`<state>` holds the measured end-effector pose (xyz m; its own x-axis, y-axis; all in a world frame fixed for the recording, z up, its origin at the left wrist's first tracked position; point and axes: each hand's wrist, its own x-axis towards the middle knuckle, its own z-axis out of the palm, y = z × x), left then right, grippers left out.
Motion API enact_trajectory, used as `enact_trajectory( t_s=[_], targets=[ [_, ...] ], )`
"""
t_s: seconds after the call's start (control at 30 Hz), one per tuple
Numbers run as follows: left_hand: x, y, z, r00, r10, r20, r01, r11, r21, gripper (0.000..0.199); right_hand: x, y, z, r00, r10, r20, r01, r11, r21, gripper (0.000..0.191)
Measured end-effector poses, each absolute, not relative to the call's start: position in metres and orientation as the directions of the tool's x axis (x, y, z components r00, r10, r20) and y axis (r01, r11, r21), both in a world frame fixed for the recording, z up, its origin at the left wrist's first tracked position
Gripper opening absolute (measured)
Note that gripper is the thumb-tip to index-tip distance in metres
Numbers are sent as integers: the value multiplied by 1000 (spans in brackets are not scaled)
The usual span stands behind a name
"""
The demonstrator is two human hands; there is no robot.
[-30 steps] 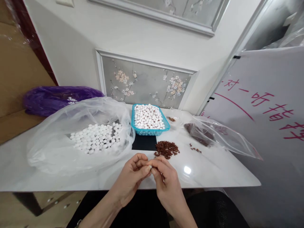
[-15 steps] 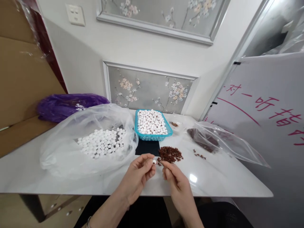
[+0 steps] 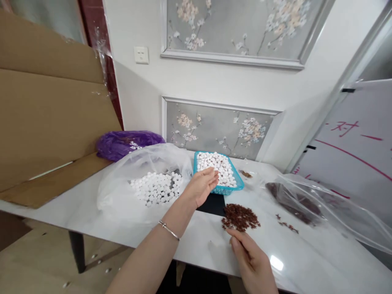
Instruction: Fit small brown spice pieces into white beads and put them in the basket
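Observation:
My left hand point(image 3: 203, 184) is over the front left of a blue plastic basket point(image 3: 237, 185) heaped with small white balls point(image 3: 225, 168), some with dark red specks. Its fingers are stretched out, and I see no ball in them. Close to the near edge of a pile of small dark red-brown pieces point(image 3: 240, 217), my right hand point(image 3: 249, 255) is closed in a pinch. Whatever lies between its thumb and forefinger is too small to make out. A clear plastic bag point(image 3: 112, 196) left of the basket contains many more white balls point(image 3: 156, 190).
Behind the bag lies a purple bag point(image 3: 122, 145), beside a large cardboard box point(image 3: 52, 118). To the right are a clear bag of dark material point(image 3: 294, 202) and a few loose pieces point(image 3: 288, 226). A black mat point(image 3: 212, 205) is partly under the basket.
My left hand has moved forward from beside my right hand to the basket, and its fingers have straightened; the white ball it pinched no longer shows. My right hand stays pinched near the pile. The view has turned left.

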<state>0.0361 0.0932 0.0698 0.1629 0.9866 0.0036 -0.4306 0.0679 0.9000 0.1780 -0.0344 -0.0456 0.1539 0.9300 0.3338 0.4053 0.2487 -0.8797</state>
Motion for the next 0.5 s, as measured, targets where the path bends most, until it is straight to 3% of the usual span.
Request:
enact_trajectory(
  t_s=[0.13,0.3,0.43,0.5],
  targets=[
    [-10,75,79,126,988,90,-173,-67,983,22,171,-39,-38,181,920,348,389,258,-884,29],
    [-84,59,85,60,986,156,207,-165,964,5,166,-40,-32,182,910,373,402,277,-873,29],
    [-111,47,74,83,985,150,665,-167,728,10,166,-40,-32,132,921,365,430,279,-859,25],
    [-112,45,66,102,985,143,760,-169,627,12,167,-41,-31,109,924,367,448,284,-848,24]
  ],
)
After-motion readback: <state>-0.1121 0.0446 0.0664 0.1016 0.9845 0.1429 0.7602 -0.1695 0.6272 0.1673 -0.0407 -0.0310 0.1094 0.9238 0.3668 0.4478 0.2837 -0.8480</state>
